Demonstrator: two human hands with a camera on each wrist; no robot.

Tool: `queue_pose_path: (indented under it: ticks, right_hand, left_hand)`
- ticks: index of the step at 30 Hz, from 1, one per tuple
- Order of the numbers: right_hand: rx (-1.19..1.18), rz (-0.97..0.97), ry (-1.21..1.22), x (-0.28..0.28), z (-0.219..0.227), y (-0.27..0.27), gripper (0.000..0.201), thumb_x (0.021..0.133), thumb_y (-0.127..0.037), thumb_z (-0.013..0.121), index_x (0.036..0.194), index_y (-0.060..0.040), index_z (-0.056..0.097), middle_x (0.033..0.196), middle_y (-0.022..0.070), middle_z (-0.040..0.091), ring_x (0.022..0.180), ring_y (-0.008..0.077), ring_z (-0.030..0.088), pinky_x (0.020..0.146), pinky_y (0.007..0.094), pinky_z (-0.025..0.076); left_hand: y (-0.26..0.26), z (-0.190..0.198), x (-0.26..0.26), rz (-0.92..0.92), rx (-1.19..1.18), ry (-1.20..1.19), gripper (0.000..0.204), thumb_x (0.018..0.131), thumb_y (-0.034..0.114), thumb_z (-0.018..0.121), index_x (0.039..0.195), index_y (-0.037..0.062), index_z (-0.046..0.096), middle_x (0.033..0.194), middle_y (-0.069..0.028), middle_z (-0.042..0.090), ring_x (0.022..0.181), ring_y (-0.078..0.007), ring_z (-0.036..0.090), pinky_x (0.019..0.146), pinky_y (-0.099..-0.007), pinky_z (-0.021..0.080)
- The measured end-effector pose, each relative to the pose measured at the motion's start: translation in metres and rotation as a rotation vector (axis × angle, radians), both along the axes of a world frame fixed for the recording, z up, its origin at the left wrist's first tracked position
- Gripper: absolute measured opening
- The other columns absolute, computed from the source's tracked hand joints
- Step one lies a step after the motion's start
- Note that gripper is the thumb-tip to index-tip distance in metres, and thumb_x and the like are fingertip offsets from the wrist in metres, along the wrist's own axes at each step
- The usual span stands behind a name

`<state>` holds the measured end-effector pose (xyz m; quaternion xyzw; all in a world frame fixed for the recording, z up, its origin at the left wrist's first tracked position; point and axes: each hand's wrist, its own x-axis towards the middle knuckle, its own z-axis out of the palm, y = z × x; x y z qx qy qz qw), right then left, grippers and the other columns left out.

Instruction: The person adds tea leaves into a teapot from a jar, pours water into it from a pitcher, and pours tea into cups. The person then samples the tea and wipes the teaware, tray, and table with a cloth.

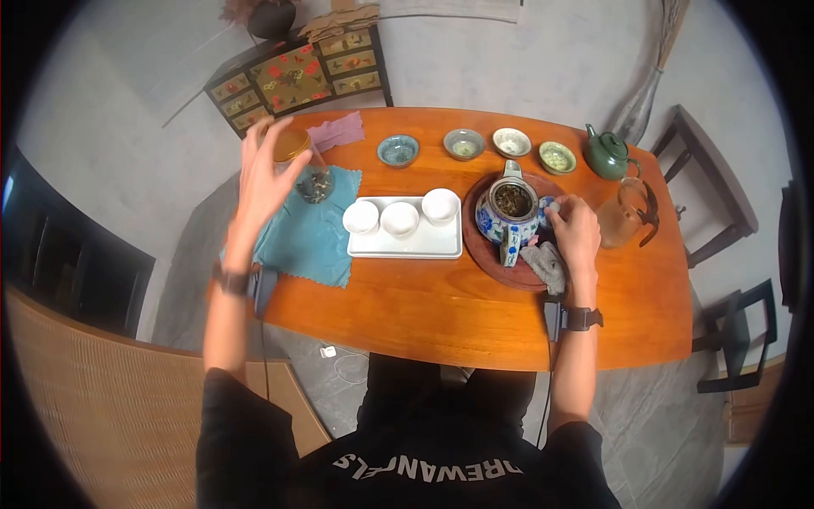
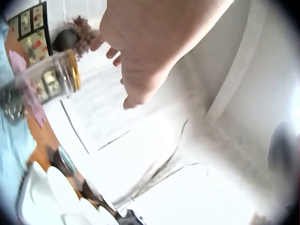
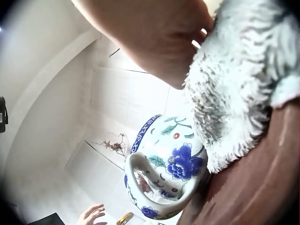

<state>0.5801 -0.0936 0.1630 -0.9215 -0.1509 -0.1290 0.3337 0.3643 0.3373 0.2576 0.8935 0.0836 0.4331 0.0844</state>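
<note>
My left hand (image 1: 270, 174) is raised with fingers spread beside a clear jar (image 1: 315, 182). The jar has a gold lid (image 2: 73, 70) on and dark dried leaves at its bottom; in the left wrist view there is a gap between hand and jar. A blue-flowered white teapot (image 1: 500, 222) stands uncovered, with wet tea leaves (image 1: 512, 200) inside. At its right side, my right hand (image 1: 578, 233) pinches the knob of the small blue-and-white teapot lid (image 1: 545, 209). In the right wrist view a fluffy grey cloth (image 3: 234, 89) hides those fingertips.
The teapot stands on a round reddish-brown tray (image 1: 485, 265). Left of it, a white rectangular tray (image 1: 407, 246) carries three white cups (image 1: 400, 219). Several small bowls (image 1: 465, 144) line the back, near a green teapot (image 1: 609, 154). A glass pitcher (image 1: 621, 216) is at right; teal cloth (image 1: 309, 246) lies under the jar.
</note>
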Motion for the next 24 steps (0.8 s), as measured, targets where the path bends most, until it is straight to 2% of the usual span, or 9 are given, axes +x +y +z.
queue_pose_path:
  ticks: [3,5,9,12,15,16,17,19,24]
  right_hand:
    - [-0.044,0.015,0.013,0.003,-0.011,-0.001,0.030,0.089,-0.026,0.079,0.109,-0.0060,0.071,0.093,0.0149,0.072,0.088,0.0374,0.069,0.074,0.0455,0.053]
    - [0.053,-0.029,-0.258,0.007,-0.017,-0.001,0.039,0.090,-0.028,0.078,0.120,-0.0059,0.067,0.092,0.0169,0.070,0.087,0.0390,0.068,0.074,0.0465,0.052]
    - [0.202,-0.106,-0.274,0.000,0.011,0.000,0.041,0.093,-0.025,0.077,0.126,-0.0056,0.064,0.081,0.0142,0.062,0.076,0.0340,0.063,0.069,0.0440,0.049]
    - [0.499,-0.012,-0.391,-0.011,0.023,0.006,0.030,0.095,-0.011,0.073,0.123,-0.0045,0.067,0.073,0.0031,0.045,0.067,0.0144,0.045,0.060,0.0329,0.041]
    - [0.757,0.357,-0.099,-0.055,0.042,0.027,0.033,0.090,-0.002,0.074,0.123,-0.0046,0.068,0.082,-0.0019,0.052,0.076,0.0083,0.051,0.072,0.0247,0.046]
    - [0.736,0.501,0.029,-0.091,0.061,0.032,0.041,0.086,-0.005,0.078,0.126,-0.0049,0.067,0.095,0.0021,0.060,0.087,0.0110,0.057,0.080,0.0269,0.049]
    - [0.518,0.599,-0.053,-0.121,0.078,0.034,0.060,0.079,-0.010,0.085,0.134,-0.0048,0.062,0.115,0.0104,0.065,0.104,0.0216,0.063,0.090,0.0345,0.052]
    - [0.349,0.760,-0.113,-0.161,0.082,0.039,0.104,0.067,-0.023,0.096,0.155,-0.0052,0.044,0.145,0.0217,0.052,0.134,0.0404,0.050,0.112,0.0482,0.043]
    - [0.391,0.663,-0.076,-0.210,0.046,0.030,0.106,0.065,-0.024,0.096,0.155,-0.0041,0.044,0.143,0.0200,0.055,0.131,0.0394,0.054,0.110,0.0471,0.044]
  left_hand:
    - [0.053,-0.015,0.027,0.135,0.172,0.135,0.062,0.086,0.039,0.081,0.140,0.0134,0.063,0.140,-0.0134,0.058,0.125,-0.0357,0.060,0.102,-0.0473,0.051]
    - [0.072,-0.021,0.035,0.130,-0.028,0.461,0.070,0.082,0.048,0.081,0.140,0.0135,0.063,0.139,-0.0145,0.059,0.127,-0.0361,0.059,0.106,-0.0501,0.050]
    - [0.067,0.004,0.033,0.152,-0.020,0.389,0.062,0.077,0.041,0.083,0.130,0.0116,0.070,0.128,-0.0142,0.065,0.122,-0.0348,0.062,0.103,-0.0463,0.051]
    - [0.016,0.052,0.018,0.024,0.032,0.230,0.060,0.071,0.032,0.086,0.125,0.0093,0.072,0.120,-0.0143,0.066,0.114,-0.0346,0.064,0.100,-0.0436,0.052]
    - [-0.068,0.075,-0.003,-0.274,-0.036,0.116,0.059,0.067,0.023,0.087,0.122,0.0075,0.073,0.115,-0.0137,0.064,0.110,-0.0340,0.064,0.096,-0.0412,0.053]
    - [-0.097,0.075,-0.011,-0.338,-0.022,0.107,0.059,0.065,0.021,0.087,0.121,0.0074,0.073,0.115,-0.0133,0.064,0.108,-0.0332,0.064,0.094,-0.0412,0.052]
    - [-0.123,0.073,-0.019,-0.406,-0.010,0.103,0.059,0.063,0.019,0.087,0.120,0.0073,0.074,0.114,-0.0128,0.063,0.107,-0.0325,0.064,0.093,-0.0413,0.052]
    - [-0.167,0.065,-0.035,-0.511,-0.024,0.106,0.061,0.059,0.018,0.088,0.118,0.0068,0.074,0.112,-0.0125,0.063,0.104,-0.0321,0.064,0.089,-0.0415,0.053]
    - [-0.202,0.015,-0.049,-0.726,-0.311,0.025,0.064,0.063,0.028,0.088,0.120,0.0030,0.072,0.114,-0.0148,0.062,0.101,-0.0322,0.063,0.086,-0.0395,0.053]
